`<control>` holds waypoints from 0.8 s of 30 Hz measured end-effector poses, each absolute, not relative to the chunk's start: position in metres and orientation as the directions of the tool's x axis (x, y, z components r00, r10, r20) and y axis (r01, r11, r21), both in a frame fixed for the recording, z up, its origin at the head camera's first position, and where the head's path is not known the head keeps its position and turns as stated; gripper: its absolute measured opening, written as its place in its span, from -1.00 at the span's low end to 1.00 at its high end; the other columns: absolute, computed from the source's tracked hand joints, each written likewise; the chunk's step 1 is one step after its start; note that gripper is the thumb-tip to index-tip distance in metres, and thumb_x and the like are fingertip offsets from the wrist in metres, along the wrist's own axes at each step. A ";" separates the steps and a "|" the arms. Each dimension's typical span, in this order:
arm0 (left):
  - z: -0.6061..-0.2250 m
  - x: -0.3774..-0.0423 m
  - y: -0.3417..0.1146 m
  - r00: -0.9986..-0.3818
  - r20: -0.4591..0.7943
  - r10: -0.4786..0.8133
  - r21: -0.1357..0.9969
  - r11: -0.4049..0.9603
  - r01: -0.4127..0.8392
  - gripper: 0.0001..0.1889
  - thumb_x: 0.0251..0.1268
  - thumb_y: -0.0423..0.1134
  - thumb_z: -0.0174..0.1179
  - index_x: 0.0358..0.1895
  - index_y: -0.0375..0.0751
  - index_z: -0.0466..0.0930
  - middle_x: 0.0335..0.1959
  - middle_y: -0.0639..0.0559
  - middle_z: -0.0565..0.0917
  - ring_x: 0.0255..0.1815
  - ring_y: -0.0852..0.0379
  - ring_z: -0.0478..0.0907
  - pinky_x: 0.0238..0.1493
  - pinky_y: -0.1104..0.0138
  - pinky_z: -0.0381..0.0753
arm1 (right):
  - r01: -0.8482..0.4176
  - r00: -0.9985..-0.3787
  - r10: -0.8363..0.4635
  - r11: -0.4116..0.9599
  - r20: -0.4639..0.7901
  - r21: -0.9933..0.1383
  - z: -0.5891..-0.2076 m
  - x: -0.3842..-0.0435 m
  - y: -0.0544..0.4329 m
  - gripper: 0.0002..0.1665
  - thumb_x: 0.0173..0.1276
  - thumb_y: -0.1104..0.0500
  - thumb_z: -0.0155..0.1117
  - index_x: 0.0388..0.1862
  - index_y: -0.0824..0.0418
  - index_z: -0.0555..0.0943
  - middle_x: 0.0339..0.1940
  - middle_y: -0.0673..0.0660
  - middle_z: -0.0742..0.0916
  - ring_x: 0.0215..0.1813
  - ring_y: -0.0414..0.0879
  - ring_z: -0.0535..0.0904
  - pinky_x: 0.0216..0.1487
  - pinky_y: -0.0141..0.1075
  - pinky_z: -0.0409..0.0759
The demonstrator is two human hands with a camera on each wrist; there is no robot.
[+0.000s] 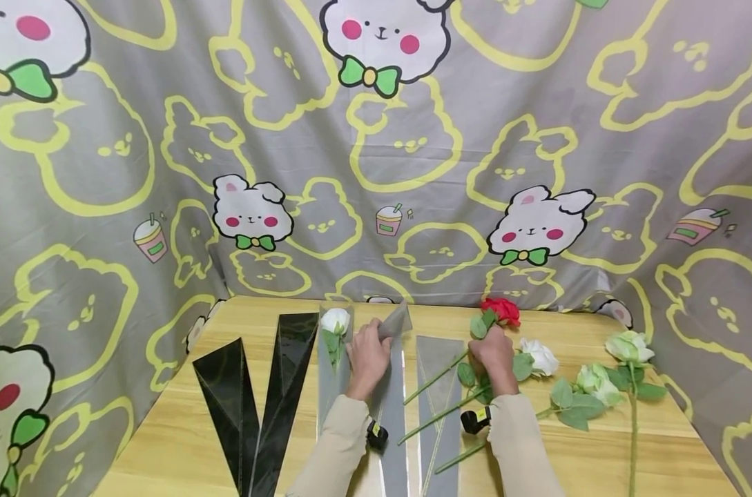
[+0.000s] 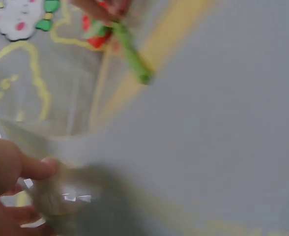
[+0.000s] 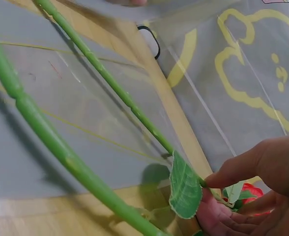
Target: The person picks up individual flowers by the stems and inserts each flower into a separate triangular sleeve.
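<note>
My left hand [image 1: 369, 355] pinches the top edge of a grey see-through flower sleeve [image 1: 391, 414], lifting its film off the table. In the left wrist view the raised film [image 2: 223, 123] fills much of the picture, thumb and fingers on its edge. The right hand [image 1: 496, 355] holds a red rose [image 1: 503, 312] by its stem just below the bloom. That stem [image 3: 110, 81] slants over another grey sleeve [image 1: 440, 352] in the right wrist view. Left of my left hand, a white rose [image 1: 335, 321] lies inside a grey sleeve.
Two black sleeves [image 1: 226, 386] [image 1: 291, 373] lie on the left of the wooden table [image 1: 158, 449]. On the right are a white rose [image 1: 540, 357] and two pale green roses [image 1: 599, 384] [image 1: 628, 347]. A patterned curtain [image 1: 425, 159] hangs behind the table.
</note>
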State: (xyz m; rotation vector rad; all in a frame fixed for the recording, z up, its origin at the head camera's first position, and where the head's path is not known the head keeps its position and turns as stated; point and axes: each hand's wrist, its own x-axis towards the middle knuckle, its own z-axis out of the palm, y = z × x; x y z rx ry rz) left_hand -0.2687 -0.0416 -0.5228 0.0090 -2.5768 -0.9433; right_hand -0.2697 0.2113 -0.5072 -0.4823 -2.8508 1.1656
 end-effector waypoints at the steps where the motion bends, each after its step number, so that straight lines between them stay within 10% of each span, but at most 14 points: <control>1: -0.518 -0.267 -0.043 -0.930 0.343 -0.130 0.655 0.743 0.138 -0.73 0.23 -0.31 0.46 -0.04 -0.16 0.65 -0.09 -0.17 0.75 -0.07 -0.21 0.68 -0.11 -0.13 0.50 | 0.276 -0.951 0.295 0.672 -0.093 -0.688 -0.507 -0.270 0.211 -0.58 0.13 0.20 0.25 -0.13 0.52 0.49 -0.15 0.54 0.65 -0.02 0.49 0.58 -0.01 0.21 0.52; 10: -0.482 -0.264 -0.067 -0.995 0.045 0.084 0.985 0.160 0.058 -0.37 0.13 -0.63 0.34 0.30 -0.27 0.43 0.02 -0.44 0.67 -0.07 -0.27 0.69 -0.14 0.01 0.70 | 0.245 -0.947 0.319 0.631 -0.041 -0.736 -0.512 -0.272 0.213 -0.53 0.07 0.20 0.28 -0.10 0.50 0.50 -0.17 0.50 0.65 -0.14 0.38 0.57 -0.09 0.14 0.55; 14: -0.475 -0.259 -0.080 -0.977 -0.070 0.203 0.996 -0.041 -0.080 -0.18 0.12 -0.60 0.35 0.48 -0.16 0.29 0.16 -0.43 0.60 0.00 -0.23 0.67 -0.08 0.01 0.68 | 0.255 -0.937 0.325 0.377 -0.131 -0.890 -0.514 -0.270 0.211 -0.33 0.16 0.31 0.28 0.26 0.57 0.46 -0.34 0.30 0.73 -0.37 0.05 0.69 -0.30 -0.18 0.65; 19: -0.474 -0.253 -0.093 -0.941 -0.114 0.318 0.976 -0.139 -0.166 -0.17 0.40 -0.35 0.31 0.63 -0.06 0.07 0.13 -0.21 0.57 -0.03 -0.03 0.63 -0.01 0.07 0.65 | 0.215 -0.928 0.282 -0.131 -0.245 -0.968 -0.516 -0.266 0.209 -0.09 0.33 0.49 0.27 0.57 0.56 0.08 -0.40 0.04 0.70 -0.46 -0.21 0.73 -0.29 -0.36 0.71; 24: -0.465 -0.255 -0.102 -0.934 -0.060 0.353 0.934 -0.309 -0.177 -0.34 0.69 0.06 -0.12 0.64 -0.13 -0.06 0.08 -0.02 0.55 0.01 0.10 0.54 0.10 0.22 0.52 | 0.159 -0.932 0.282 -0.245 -0.227 -0.956 -0.507 -0.264 0.210 -0.09 0.35 0.52 0.27 0.60 0.46 0.10 0.00 0.23 0.52 -0.36 -0.25 0.73 -0.10 -0.38 0.69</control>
